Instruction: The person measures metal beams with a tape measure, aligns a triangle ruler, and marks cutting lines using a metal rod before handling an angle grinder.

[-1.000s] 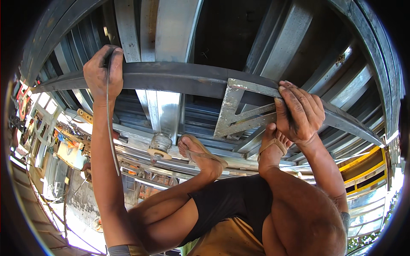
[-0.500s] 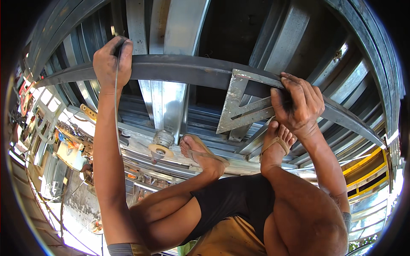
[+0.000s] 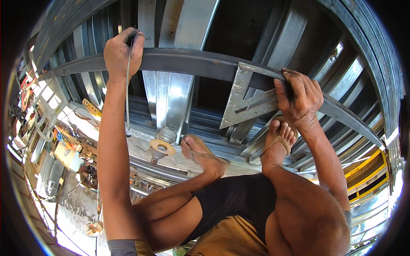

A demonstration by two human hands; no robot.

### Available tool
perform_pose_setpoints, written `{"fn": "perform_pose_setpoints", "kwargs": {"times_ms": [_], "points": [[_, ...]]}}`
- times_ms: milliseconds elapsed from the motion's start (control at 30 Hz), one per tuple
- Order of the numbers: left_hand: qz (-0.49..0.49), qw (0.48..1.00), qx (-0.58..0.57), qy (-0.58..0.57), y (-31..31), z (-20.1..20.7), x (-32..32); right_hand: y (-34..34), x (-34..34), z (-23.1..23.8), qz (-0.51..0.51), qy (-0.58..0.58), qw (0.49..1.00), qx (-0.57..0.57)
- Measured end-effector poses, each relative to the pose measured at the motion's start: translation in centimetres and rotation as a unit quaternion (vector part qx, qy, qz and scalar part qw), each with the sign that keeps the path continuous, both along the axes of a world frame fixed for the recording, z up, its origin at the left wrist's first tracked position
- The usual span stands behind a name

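Observation:
A long dark metal bar (image 3: pixel 188 64) crosses in front of me. My right hand (image 3: pixel 301 96) is closed on a worn metal triangular square (image 3: pixel 234 98), whose flanged edge lies along the bar; its fingers also press on the bar. My left hand (image 3: pixel 124 55) is closed in a fist at the bar's left part, the fingertips smudged black. A thin grey rod (image 3: pixel 128 91) is gripped in that fist and hangs down along the forearm. The rod's upper end is hidden by the fingers.
Several galvanized steel channels (image 3: pixel 171 98) lie beneath the bar, with dark gaps between them. By my sandalled feet (image 3: pixel 277 141) sits a tool with a round pale disc (image 3: pixel 162 147). Tools and scrap clutter the left; a yellow frame (image 3: pixel 367 170) stands at the right.
The whole view has shifted slightly. My left hand has moved a little to the right along the bar, with the rod still in it. The square stays against the bar under my right hand.

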State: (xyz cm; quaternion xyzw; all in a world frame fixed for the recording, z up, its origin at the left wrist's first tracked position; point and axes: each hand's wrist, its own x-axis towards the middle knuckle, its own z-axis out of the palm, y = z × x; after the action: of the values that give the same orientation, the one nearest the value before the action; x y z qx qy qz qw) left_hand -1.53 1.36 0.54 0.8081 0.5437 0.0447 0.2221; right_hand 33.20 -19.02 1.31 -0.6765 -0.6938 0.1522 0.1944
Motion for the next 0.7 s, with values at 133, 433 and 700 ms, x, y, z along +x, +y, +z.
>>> {"fn": "perform_pose_setpoints", "kwargs": {"times_ms": [133, 433, 700], "points": [[-0.005, 1.0, 0.001, -0.002, 0.0, -0.09, 0.17, -0.06, 0.11, 0.07, -0.002, -0.009, 1.0, -0.001], [-0.019, 1.0, 0.001, 0.002, 0.1, 0.0, -0.03, 0.08, 0.13, 0.06, 0.002, 0.008, 1.0, 0.006], [-0.019, 1.0, -0.007, 0.0, 0.07, -0.1, -0.12, -0.01, 0.19, -0.09, 0.005, 0.014, 1.0, -0.001]]}}
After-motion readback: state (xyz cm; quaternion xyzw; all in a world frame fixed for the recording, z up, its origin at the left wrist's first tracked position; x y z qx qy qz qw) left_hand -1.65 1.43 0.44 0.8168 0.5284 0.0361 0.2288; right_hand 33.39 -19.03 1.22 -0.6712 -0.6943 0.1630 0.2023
